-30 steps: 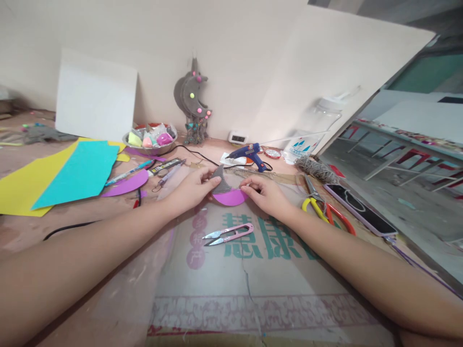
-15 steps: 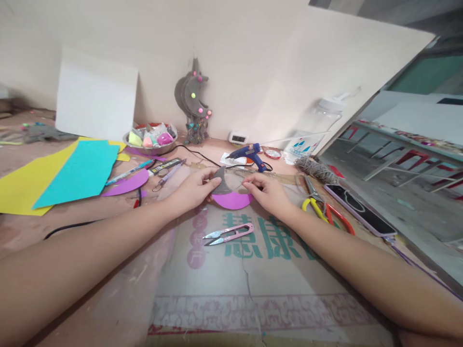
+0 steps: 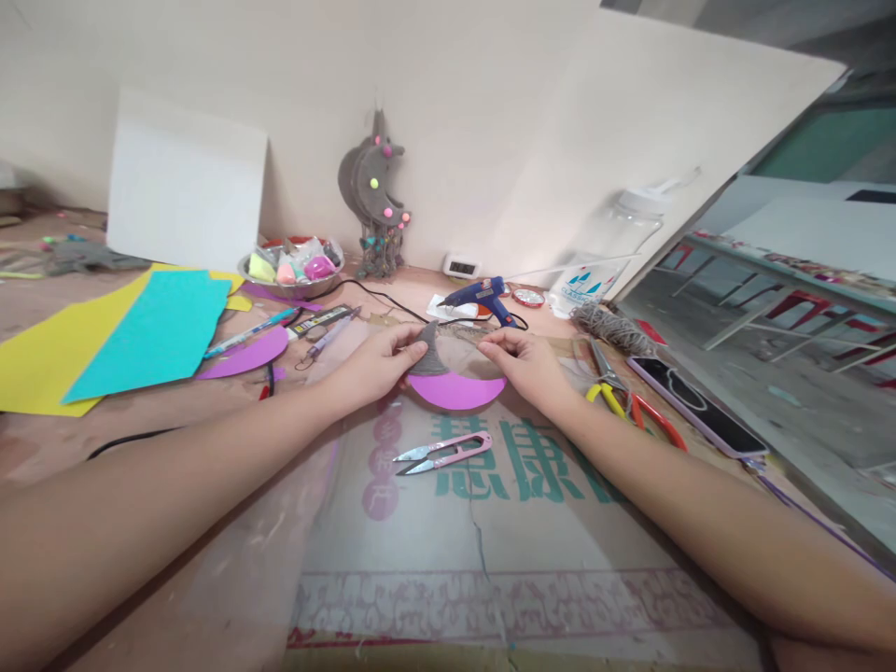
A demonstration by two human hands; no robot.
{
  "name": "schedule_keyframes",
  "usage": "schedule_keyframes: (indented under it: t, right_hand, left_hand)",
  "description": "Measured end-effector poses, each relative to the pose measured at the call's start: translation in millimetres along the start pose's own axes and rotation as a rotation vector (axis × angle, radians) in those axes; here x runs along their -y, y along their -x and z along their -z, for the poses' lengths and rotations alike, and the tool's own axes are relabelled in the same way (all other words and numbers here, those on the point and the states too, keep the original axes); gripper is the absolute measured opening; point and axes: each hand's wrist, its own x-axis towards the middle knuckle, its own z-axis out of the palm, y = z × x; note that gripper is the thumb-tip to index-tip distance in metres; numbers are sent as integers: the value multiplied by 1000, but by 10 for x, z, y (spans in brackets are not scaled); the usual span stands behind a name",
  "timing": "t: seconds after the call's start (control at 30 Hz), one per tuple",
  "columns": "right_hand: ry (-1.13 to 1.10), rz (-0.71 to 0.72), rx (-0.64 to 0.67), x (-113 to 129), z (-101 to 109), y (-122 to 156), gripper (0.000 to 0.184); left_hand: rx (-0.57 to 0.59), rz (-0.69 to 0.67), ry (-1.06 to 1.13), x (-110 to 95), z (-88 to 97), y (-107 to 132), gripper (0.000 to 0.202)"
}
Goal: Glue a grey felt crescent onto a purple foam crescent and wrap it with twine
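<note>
One purple crescent [image 3: 456,393] was held just beyond the pink snips [image 3: 458,450], its grey-wrapped end [image 3: 432,357] clamped in the left hand [image 3: 384,367], the right hand [image 3: 526,367] pinched together by its other end, on what I couldn't tell.

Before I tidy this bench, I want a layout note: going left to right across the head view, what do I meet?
Turquoise sheet, metal bowl, left hand, purple-and-grey crescent, right hand, scissors, phone.

Person's left hand [image 3: 384,367] and right hand [image 3: 524,370]: both bare, slim-fingered. Left forearm [image 3: 203,490] and right forearm [image 3: 665,495] likewise bare out to the frame edges, smooth in outline, slender near the hands, visibly broader farther back.
</note>
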Motion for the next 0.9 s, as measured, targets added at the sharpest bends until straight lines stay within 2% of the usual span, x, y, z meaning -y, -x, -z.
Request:
schedule_keyframes:
  t: [0.2, 0.3, 0.37, 0.43, 0.5, 0.53, 0.63, 0.73, 0.83, 0.9]
  right_hand:
    - [-108, -31, -19, -29, 6, -7, 23]
    - [-66, -19, -24, -52, 9, -13, 22]
    - [36, 57, -14, -63, 7, -17, 19]
    - [139, 194, -5, -54, 3, -11, 15]
    - [166, 304, -8, -12, -5, 16, 15]
    - [136, 313, -12, 22, -9, 37, 17]
    - [-78, 153, 30, 148, -30, 122, 22]
    - [-327, -47, 159, 228, -68, 190, 28]
    - [-491, -139, 302, 201, -120, 201, 38]
    - [-515, -166, 335, 145, -148, 183, 38]
  left_hand:
    - [38, -15, 20, 24, 27, -8, 30]
    - [49, -26, 26, 46, 33, -14, 30]
    - [42, -31, 17, 57, 31, -18, 29]
    - [17, -26, 5, 63, 23, -21, 29]
    - [-9, -19, 1, 66, 11, -19, 30]
    - [-17, -19, 1, 68, 5, -16, 31]
    - [-37, -25, -13, 74, -12, -2, 35]
    - [-68, -27, -59, 75, -22, 12, 33]
    - [-82, -34, -81, 66, -27, 20, 30]
    - [-83, -29, -77, 54, -27, 22, 30]
